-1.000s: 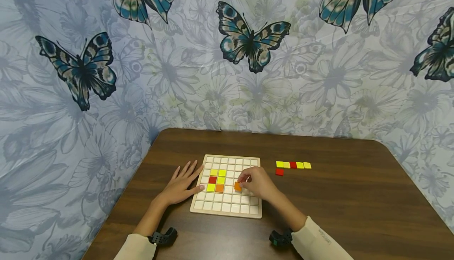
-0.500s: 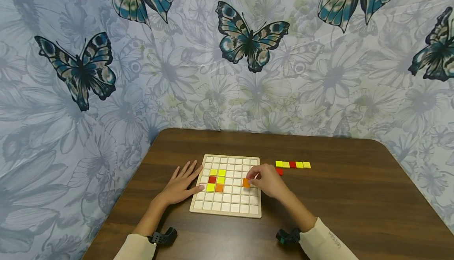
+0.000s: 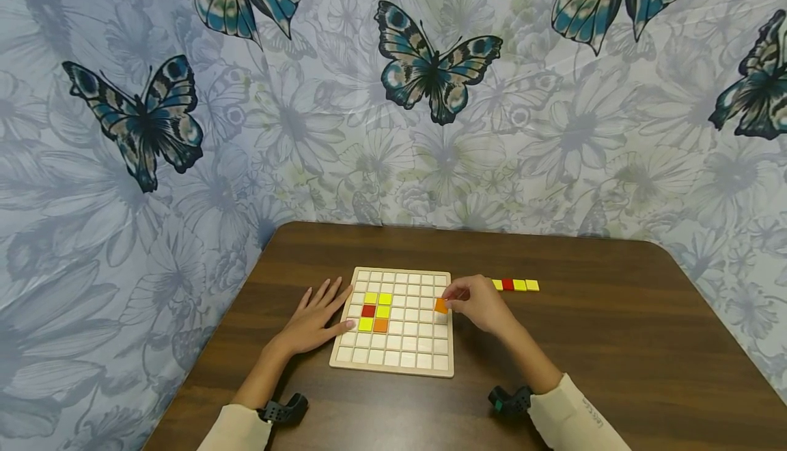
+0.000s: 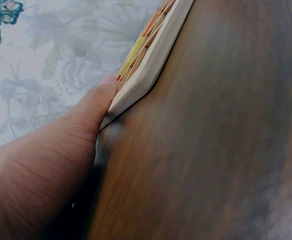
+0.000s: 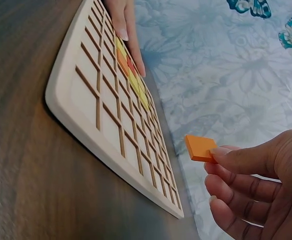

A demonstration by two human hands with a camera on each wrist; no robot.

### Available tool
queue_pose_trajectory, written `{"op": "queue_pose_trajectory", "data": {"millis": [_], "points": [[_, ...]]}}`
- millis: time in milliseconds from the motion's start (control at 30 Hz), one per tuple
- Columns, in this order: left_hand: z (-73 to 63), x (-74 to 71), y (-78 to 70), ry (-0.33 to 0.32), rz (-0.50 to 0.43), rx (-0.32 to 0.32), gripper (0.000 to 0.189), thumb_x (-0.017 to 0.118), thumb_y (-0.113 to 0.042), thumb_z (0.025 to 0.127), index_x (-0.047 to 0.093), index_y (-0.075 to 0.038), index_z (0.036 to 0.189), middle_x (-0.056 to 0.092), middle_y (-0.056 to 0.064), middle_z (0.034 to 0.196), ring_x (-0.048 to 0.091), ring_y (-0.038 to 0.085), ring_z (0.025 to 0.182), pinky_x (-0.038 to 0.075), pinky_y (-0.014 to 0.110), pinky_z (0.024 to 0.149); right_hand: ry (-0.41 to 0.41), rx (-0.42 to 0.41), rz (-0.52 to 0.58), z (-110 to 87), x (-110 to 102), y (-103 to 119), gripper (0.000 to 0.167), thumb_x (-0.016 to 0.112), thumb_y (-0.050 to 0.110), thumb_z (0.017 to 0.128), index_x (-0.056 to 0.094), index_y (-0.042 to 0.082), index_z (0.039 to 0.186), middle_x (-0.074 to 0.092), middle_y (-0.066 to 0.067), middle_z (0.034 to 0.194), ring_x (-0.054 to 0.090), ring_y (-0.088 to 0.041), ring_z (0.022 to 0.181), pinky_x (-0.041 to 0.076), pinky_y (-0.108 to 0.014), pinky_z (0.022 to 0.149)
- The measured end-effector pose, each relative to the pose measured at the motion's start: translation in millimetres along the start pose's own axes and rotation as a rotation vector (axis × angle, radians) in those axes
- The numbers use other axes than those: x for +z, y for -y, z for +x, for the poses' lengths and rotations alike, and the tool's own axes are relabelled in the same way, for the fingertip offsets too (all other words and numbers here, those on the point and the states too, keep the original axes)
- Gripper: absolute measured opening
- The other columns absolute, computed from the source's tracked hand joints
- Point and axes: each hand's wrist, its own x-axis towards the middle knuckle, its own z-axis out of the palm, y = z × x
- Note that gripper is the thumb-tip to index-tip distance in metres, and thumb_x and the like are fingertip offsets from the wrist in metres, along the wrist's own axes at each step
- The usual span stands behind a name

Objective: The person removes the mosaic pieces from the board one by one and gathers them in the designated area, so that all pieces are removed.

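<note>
A pale wooden grid board (image 3: pixel 408 359) lies on the table. Towards its left side, a block of yellow tiles (image 3: pixel 384 298), one red tile (image 3: pixel 368 311) and one orange tile (image 3: pixel 380 326) fills several cells. My left hand (image 3: pixel 312 322) lies with fingers spread at the board's left edge; the left wrist view shows its thumb (image 4: pixel 98 100) touching the frame. Between thumb and forefinger, my right hand (image 3: pixel 482 304) pinches another orange tile (image 5: pixel 200 148), tilted and raised over the board's right edge. The other fingers of that hand are loosely bent.
To the right of the board, a row of yellow and red tiles (image 3: pixel 516 285) lies on the brown table (image 3: pixel 590 328); the right hand hides its left end. A cloth printed with butterflies (image 3: pixel 439 68) hangs behind the table's far edge.
My right hand has carried the orange tile rightward and away from me, from mid-board to the right edge. It now covers the single red tile beside the row. The left hand has stayed put.
</note>
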Motion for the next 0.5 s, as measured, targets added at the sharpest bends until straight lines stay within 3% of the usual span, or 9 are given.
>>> {"op": "queue_pose_trajectory", "data": {"millis": [267, 500], "points": [[-0.4, 1.4, -0.9, -0.010, -0.004, -0.001, 0.081, 0.056, -0.059, 0.098, 0.027, -0.019, 0.163, 0.018, 0.015, 0.168, 0.013, 0.042, 0.154, 0.003, 0.069, 0.117, -0.025, 0.049, 0.010, -0.5, -11.2, -7.2, 0.004, 0.080, 0.005, 0.086, 0.079, 0.008, 0.089, 0.072, 0.000, 0.082, 0.063, -0.016, 0.070, 0.055, -0.030, 0.063], [0.6, 1.9, 0.0, -0.020, 0.001, 0.009, 0.082, 0.056, -0.059, 0.098, 0.028, -0.018, 0.162, 0.019, 0.017, 0.167, 0.014, 0.043, 0.153, 0.004, 0.070, 0.116, -0.046, 0.086, 0.033, -0.3, -23.1, -13.9, 0.005, 0.080, 0.005, 0.087, 0.079, 0.009, 0.090, 0.072, -0.001, 0.081, 0.068, -0.032, 0.073, 0.053, -0.032, 0.060]]}}
